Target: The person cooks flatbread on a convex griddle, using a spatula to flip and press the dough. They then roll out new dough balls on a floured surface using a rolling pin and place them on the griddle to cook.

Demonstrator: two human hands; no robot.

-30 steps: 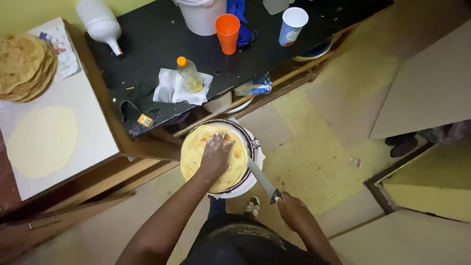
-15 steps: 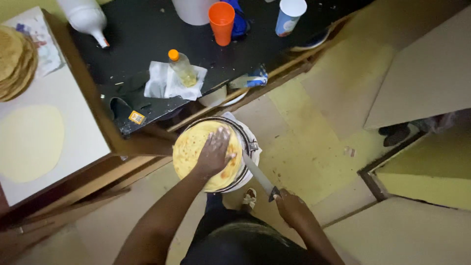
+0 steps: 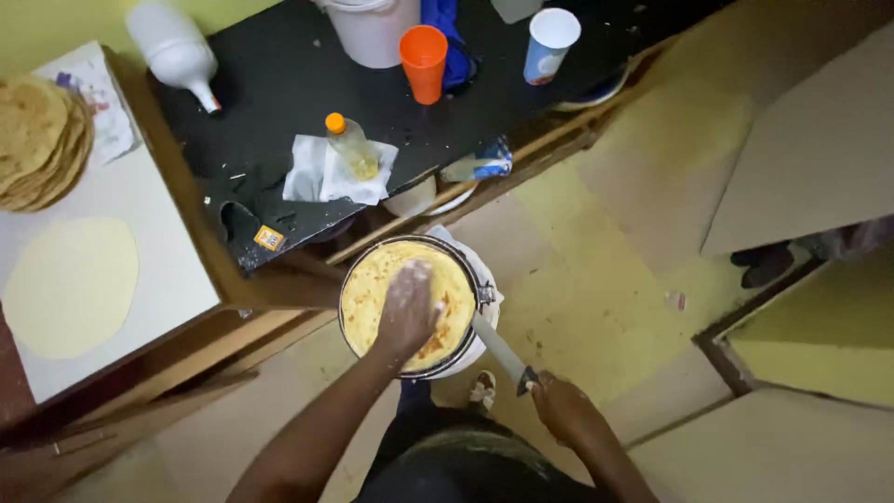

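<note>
Flatly, floury left hand (image 3: pixel 408 312) presses round flatbread (image 3: pixel 372 298); right hand (image 3: pixel 562 407) grips pan's handle (image 3: pixel 500 348).

On the black table (image 3: pixel 279 84) in the upper half of the frame, a small square yellow label (image 3: pixel 269 237) lies near its lower left edge, a blue-and-white wrapped packet (image 3: pixel 480 168) at its right edge, and a printed paper sheet (image 3: pixel 98 112) lies upper left.

Two cups (image 3: pixel 424 61) far, two bottles (image 3: pixel 352 144), one bucket (image 3: pixel 372 28), one pan (image 3: pixel 410 305) near, one raw dough round (image 3: pixel 70 287) left, one flatbread stack (image 3: pixel 33 140).
</note>
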